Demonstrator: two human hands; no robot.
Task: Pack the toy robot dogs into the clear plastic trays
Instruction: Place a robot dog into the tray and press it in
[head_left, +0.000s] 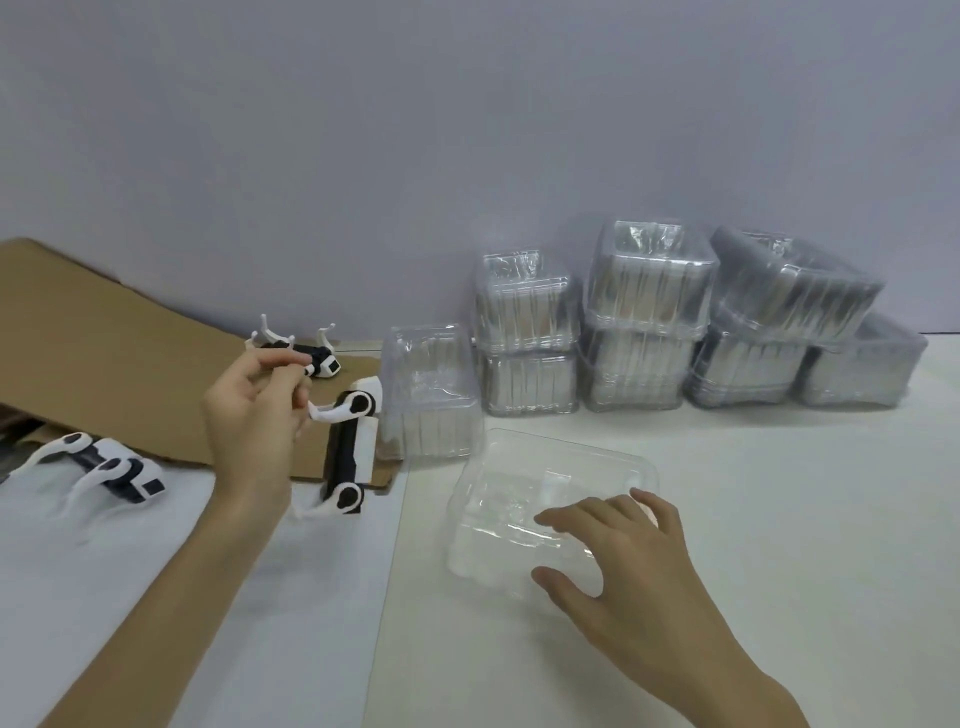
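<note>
A black-and-white toy robot dog (349, 447) hangs tilted on end over the table's left part. My left hand (254, 410) pinches one of its white legs at the upper end. A single clear plastic tray (519, 467) lies open side up in the middle of the table. My right hand (618, 551) rests on the tray's near right part with fingers spread. A second dog (111, 467) lies on its side at the far left. A third dog (306, 353) lies upside down on the cardboard behind my left hand, legs in the air.
A flattened brown cardboard box (104, 353) covers the back left. Stacks of nested clear trays (649, 291) stand along the wall at the back right, and one stack (428, 395) sits just right of the held dog. The white table (779, 545) runs to the right.
</note>
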